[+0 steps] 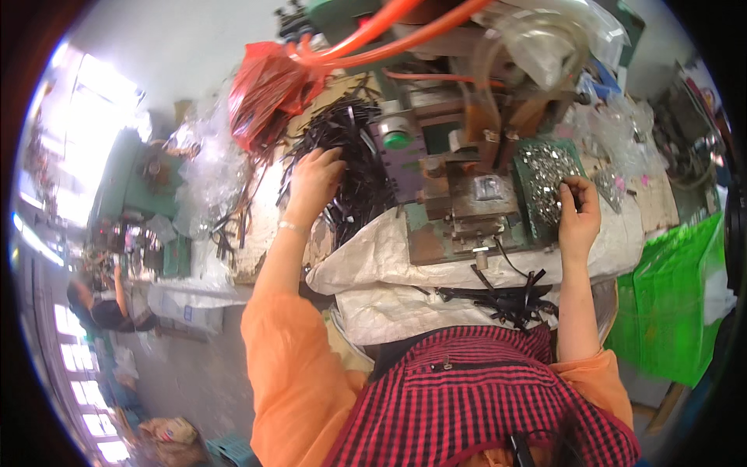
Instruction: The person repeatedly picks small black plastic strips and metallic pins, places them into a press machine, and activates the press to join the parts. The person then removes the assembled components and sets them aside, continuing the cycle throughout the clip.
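My left hand (315,187) rests over a heap of thin black strips (362,171) on the left of the bench. Its fingers are bent and closed down among the strips; what lies under the fingertips is hidden. At the right, my right hand (580,222) is at the edge of a green tray (537,233) full of small shiny metal pieces (543,175). Thumb and fingers curl toward each other in a pinch, and anything between the tips is too small to make out. Between my hands stands a machine with a metal block (486,194), a small bright piece on its top.
A red plastic bag (268,93) lies behind the strip heap, with orange hoses (366,47) above. More black strips (513,303) lie on white sheeting (373,257) before me. A green crate (669,300) stands at right. Another person (117,311) works at far left.
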